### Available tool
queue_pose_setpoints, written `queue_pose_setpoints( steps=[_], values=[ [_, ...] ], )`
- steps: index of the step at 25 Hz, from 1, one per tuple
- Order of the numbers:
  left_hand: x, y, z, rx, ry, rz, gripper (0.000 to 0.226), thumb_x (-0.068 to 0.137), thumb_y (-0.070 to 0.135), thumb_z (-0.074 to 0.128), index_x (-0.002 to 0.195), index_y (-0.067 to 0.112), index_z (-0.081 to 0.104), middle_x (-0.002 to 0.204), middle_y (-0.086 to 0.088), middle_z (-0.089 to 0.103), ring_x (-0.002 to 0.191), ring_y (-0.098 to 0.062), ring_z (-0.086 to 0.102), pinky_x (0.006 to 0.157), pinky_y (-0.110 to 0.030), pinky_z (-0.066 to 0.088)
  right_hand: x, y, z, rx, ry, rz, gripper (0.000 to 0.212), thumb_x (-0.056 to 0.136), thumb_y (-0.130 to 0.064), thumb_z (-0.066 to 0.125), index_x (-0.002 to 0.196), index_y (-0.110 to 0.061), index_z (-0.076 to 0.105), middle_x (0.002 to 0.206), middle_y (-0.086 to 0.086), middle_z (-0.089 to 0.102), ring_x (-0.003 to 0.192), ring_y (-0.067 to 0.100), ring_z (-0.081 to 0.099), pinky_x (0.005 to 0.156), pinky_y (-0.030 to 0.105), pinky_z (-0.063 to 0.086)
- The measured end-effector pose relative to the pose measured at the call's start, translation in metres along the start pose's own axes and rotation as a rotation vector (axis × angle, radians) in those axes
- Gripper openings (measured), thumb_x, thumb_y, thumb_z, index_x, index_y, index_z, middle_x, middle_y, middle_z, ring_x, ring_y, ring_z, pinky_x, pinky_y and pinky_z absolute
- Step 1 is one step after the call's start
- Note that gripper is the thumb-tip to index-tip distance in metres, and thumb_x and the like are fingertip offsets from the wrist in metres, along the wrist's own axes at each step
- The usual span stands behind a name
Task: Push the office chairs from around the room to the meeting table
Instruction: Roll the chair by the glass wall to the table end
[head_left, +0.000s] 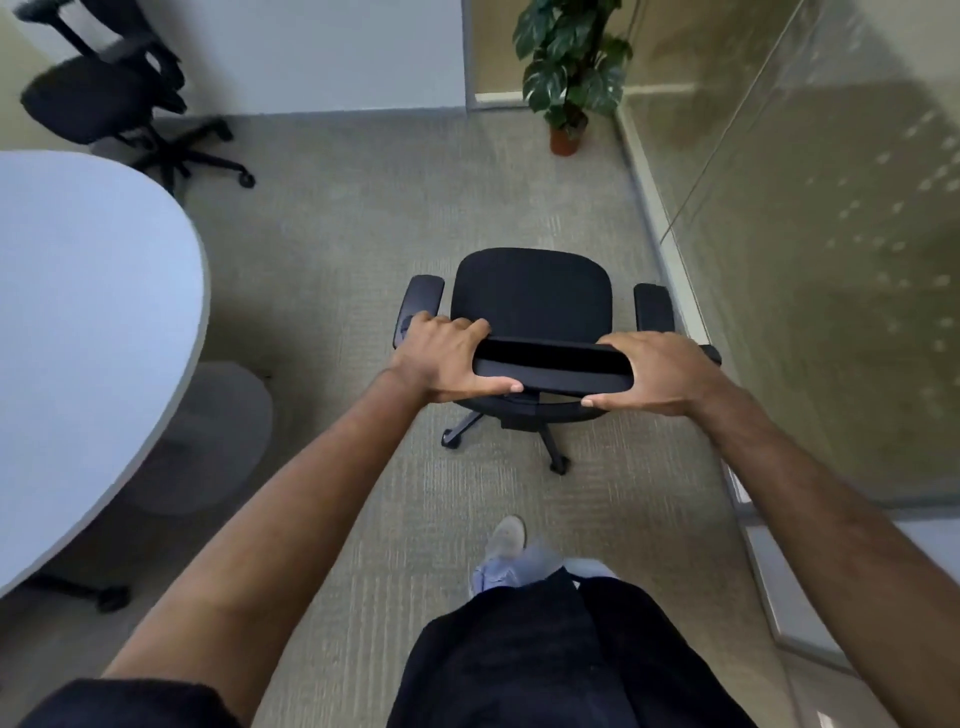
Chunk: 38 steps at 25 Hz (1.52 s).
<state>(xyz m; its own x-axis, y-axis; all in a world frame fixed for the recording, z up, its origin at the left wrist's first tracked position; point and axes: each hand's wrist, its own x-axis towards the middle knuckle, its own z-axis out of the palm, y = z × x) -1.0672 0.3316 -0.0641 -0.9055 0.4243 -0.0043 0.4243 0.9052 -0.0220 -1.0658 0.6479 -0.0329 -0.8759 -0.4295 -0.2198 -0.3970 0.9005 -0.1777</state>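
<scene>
Head view shows your left hand (441, 358) and right hand (647, 371) curled tight around the backrest (553, 371) of the chair (535, 299), thumbs underneath. It stands at centre; the table (93, 322) lies at nine o'clock, well apart.

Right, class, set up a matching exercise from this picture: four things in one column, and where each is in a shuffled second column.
Things:
1. held chair
2. second chair
3. potted plant
4. meeting table

Places:
A. far corner, by the glass wall
B. left side of the view
C. centre, backrest in both hands' grip
D. far left, beyond the table

Pairs: 1-C, 2-D, 3-A, 4-B. The left hand and right hand clasp the backrest's ends.
</scene>
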Motion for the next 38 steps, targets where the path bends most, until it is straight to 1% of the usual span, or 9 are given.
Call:
queue_pose_setpoints(
  steps=[3, 8, 14, 18, 21, 24, 27, 33, 38],
  values=[
    [-0.032, 0.016, -0.003, 0.020, -0.016, -0.109, 0.104, 0.070, 0.106, 0.019, 0.111, 0.019, 0.060, 0.096, -0.002, 0.073, 0.087, -0.029, 0.069, 0.081, -0.042, 0.046, -0.004, -0.002, 0.001, 0.020, -0.018, -0.088, 0.111, 0.062, -0.112, 0.035, 0.139, -0.034, 0.057, 0.128, -0.013, 0.071, 0.118, 0.018, 0.068, 0.098, 0.044, 0.055],
    [-0.079, 0.039, -0.008, 0.016, -0.041, -0.259, 0.102, 0.071, 0.106, 0.019, 0.109, 0.020, 0.060, 0.094, -0.002, 0.071, 0.086, -0.029, 0.069, 0.082, -0.043, 0.047, 0.000, -0.008, 0.003, -0.039, -0.046, -0.247, 0.121, 0.057, -0.115, 0.032, 0.143, -0.033, 0.057, 0.133, -0.010, 0.071, 0.120, 0.021, 0.068, 0.098, 0.044, 0.055],
    [-0.105, 0.056, -0.006, 0.033, -0.029, -0.465, 0.102, 0.070, 0.107, 0.017, 0.103, 0.021, 0.059, 0.086, 0.001, 0.069, 0.079, -0.027, 0.067, 0.073, -0.040, 0.042, 0.035, -0.007, -0.002, -0.077, -0.073, -0.457, 0.108, 0.063, -0.107, 0.045, 0.143, -0.034, 0.057, 0.133, -0.015, 0.070, 0.122, 0.016, 0.066, 0.098, 0.042, 0.053],
    [-0.099, 0.070, -0.008, 0.041, -0.049, -0.617, 0.100, 0.069, 0.108, 0.014, 0.097, 0.022, 0.057, 0.086, 0.003, 0.069, 0.077, -0.024, 0.065, 0.069, -0.039, 0.040, 0.073, 0.002, -0.009, -0.108, -0.072, -0.601, 0.105, 0.065, -0.106, 0.046, 0.142, -0.034, 0.057, 0.132, -0.017, 0.069, 0.124, 0.013, 0.065, 0.098, 0.038, 0.050],
    [-0.095, 0.082, -0.007, 0.023, -0.046, -0.722, 0.105, 0.068, 0.108, 0.009, 0.103, 0.023, 0.060, 0.090, 0.004, 0.069, 0.079, -0.022, 0.064, 0.071, -0.039, 0.040, 0.101, 0.005, -0.012, -0.146, -0.062, -0.709, 0.104, 0.067, -0.105, 0.046, 0.142, -0.033, 0.058, 0.132, -0.015, 0.070, 0.123, 0.014, 0.066, 0.096, 0.036, 0.048],
    [-0.081, 0.099, -0.006, -0.002, -0.034, -0.849, 0.106, 0.069, 0.108, 0.009, 0.107, 0.024, 0.061, 0.094, 0.003, 0.070, 0.083, -0.023, 0.065, 0.075, -0.040, 0.038, 0.131, 0.013, -0.023, -0.178, -0.087, -0.814, 0.105, 0.067, -0.105, 0.044, 0.141, -0.032, 0.058, 0.131, -0.013, 0.071, 0.121, 0.016, 0.067, 0.097, 0.038, 0.051],
    [-0.067, 0.113, -0.006, -0.005, -0.045, -0.969, 0.111, 0.069, 0.108, 0.007, 0.110, 0.022, 0.062, 0.095, 0.002, 0.071, 0.086, -0.024, 0.066, 0.080, -0.042, 0.044, 0.160, 0.013, -0.033, -0.209, -0.111, -0.931, 0.101, 0.068, -0.105, 0.042, 0.136, -0.033, 0.060, 0.125, -0.014, 0.072, 0.115, 0.016, 0.068, 0.094, 0.039, 0.053],
    [-0.048, 0.116, -0.014, -0.045, -0.095, -1.124, 0.112, 0.066, 0.108, 0.006, 0.111, 0.022, 0.061, 0.096, 0.003, 0.069, 0.087, -0.022, 0.065, 0.087, -0.046, 0.047, 0.204, 0.003, -0.043, -0.217, -0.123, -1.077, 0.092, 0.071, -0.101, 0.051, 0.133, -0.033, 0.061, 0.121, -0.015, 0.073, 0.115, 0.016, 0.068, 0.092, 0.039, 0.055],
    [-0.047, 0.104, -0.009, -0.032, -0.096, -1.207, 0.109, 0.067, 0.109, 0.008, 0.107, 0.023, 0.061, 0.093, 0.005, 0.069, 0.082, -0.022, 0.064, 0.081, -0.044, 0.047, 0.237, -0.019, -0.043, -0.241, -0.135, -1.164, 0.098, 0.069, -0.102, 0.047, 0.135, -0.032, 0.061, 0.121, -0.013, 0.073, 0.115, 0.017, 0.069, 0.093, 0.041, 0.055]
  ],
)
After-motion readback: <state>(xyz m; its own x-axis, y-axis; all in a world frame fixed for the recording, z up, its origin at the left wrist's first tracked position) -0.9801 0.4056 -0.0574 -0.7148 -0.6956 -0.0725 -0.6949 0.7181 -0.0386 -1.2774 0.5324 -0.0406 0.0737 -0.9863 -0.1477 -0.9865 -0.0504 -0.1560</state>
